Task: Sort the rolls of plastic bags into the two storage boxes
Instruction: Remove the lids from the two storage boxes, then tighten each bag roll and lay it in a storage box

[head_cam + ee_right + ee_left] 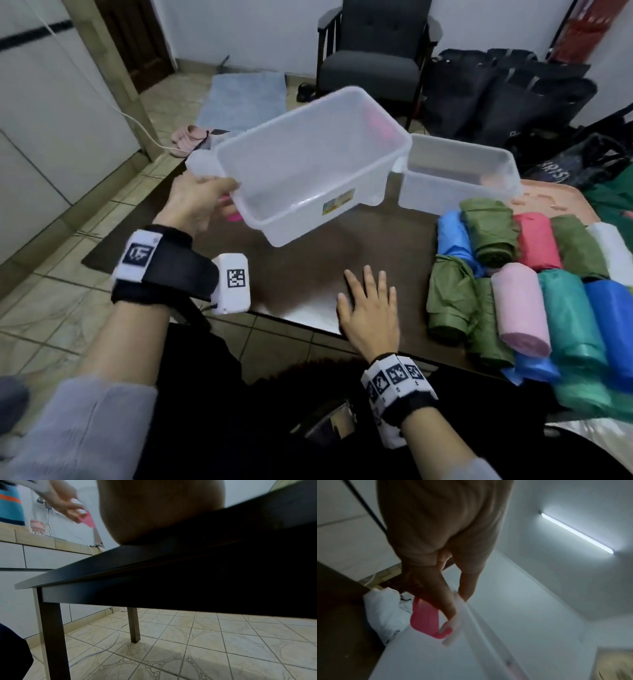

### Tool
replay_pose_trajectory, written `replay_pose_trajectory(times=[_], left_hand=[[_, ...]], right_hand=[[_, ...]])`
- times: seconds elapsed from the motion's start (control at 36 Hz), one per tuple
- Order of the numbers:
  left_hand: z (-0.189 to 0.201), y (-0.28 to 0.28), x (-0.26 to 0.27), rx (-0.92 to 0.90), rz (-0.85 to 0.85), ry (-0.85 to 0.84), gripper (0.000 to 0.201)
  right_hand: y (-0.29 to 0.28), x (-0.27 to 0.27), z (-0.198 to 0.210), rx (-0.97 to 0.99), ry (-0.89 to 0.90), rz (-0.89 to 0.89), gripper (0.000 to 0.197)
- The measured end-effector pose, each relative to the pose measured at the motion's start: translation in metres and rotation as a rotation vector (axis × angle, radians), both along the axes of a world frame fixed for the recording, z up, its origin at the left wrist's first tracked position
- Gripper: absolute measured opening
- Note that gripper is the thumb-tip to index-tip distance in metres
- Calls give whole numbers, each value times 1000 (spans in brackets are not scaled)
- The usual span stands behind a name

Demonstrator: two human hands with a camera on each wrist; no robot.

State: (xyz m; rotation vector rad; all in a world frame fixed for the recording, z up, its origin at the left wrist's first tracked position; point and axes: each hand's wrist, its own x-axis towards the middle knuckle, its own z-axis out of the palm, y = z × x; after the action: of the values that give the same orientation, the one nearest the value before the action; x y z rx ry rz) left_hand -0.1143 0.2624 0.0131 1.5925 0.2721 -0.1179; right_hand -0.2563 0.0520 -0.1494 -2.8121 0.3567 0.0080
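Rolls of crinkled thin plastic bags [534,291] in green, blue, pink, red, teal and white lie packed together on the right of the dark glossy bench [308,274]. Left hand [197,202] grips the rim and pink latch of a translucent rectangular plastic storage box [308,164], lifted, tilted, holding nothing. A second translucent plastic box [455,174] sits behind. Right hand [370,308] lies flat, fingers spread, on the bench.

1. Two clear boxes: one box [308,164] lifted, the other box [459,174] on the table [308,274].
2. Rolls [524,308] heaped at the table's right: at least a dozen, the edge cutting some off.
3. Two hands: left [198,202], right [370,308].
4. One armchair [373,51].
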Motion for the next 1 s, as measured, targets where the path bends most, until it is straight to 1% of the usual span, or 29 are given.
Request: replay_pose_trajectory(times=[0.06, 0.08, 0.14, 0.25, 0.33, 0.44, 0.5, 0.53, 0.56, 0.58, 0.61, 0.72, 0.78, 0.81, 0.83, 0.89, 0.92, 0.94, 1.0], left_hand=[[-4, 16, -21, -110, 65, 9, 20], [-8, 24, -30, -132, 101, 9, 21], [-14, 37, -49, -161, 183, 14, 12], [-23, 53, -80, -251, 296, 54, 3], [-23, 53, -91, -330, 307, 98, 14], [-22, 43, -94, -322, 334, 124, 17], [-22, 37, -94, -309, 344, 135, 13], [-22, 36, -93, -310, 336, 147, 7], [-21, 34, -93, -303, 332, 156, 7], [-21, 34, -93, -286, 331, 159, 13], [-22, 35, -91, -268, 334, 158, 18], [-17, 39, -90, -145, 266, 171, 30], [-11, 40, -91, -17, 223, 178, 43], [-8, 40, -92, 75, 203, 173, 50], [-6, 40, -93, 212, 192, 155, 57], [2, 35, -96, 528, 181, 56, 64], [8, 28, -99, 627, 175, -10, 64], [12, 18, -103, 667, 152, -70, 61], [16, -8, -107, 660, 37, -158, 52]], right_hand=[[1, 0, 0, -11, 13, 0, 83], [2, 0, 1, -13, 15, -2, 83], [2, -1, 1, -7, -2, -7, 82], [3, -1, 2, -6, 5, -15, 66], [2, -2, 3, -2, 3, -17, 54], [2, -2, 4, -7, 4, -17, 53], [2, -1, 4, -8, 10, -8, 55], [3, -2, 5, -4, 9, -5, 60], [3, -2, 5, 0, -1, -5, 69], [3, -2, 5, -1, -8, -7, 79], [3, -2, 4, -11, -5, -6, 84], [3, -2, 6, -16, 19, 2, 84], [3, -2, 8, 9, 31, 5, 73], [2, -2, 9, 30, 46, 5, 63], [0, -1, 12, 55, 62, 11, 56], [-6, 0, 20, 126, 57, 4, 52], [-9, 0, 26, 159, 4, -31, 50], [-12, 0, 31, 162, -85, -89, 46], [-21, -2, 45, 45, -291, -264, 38]])
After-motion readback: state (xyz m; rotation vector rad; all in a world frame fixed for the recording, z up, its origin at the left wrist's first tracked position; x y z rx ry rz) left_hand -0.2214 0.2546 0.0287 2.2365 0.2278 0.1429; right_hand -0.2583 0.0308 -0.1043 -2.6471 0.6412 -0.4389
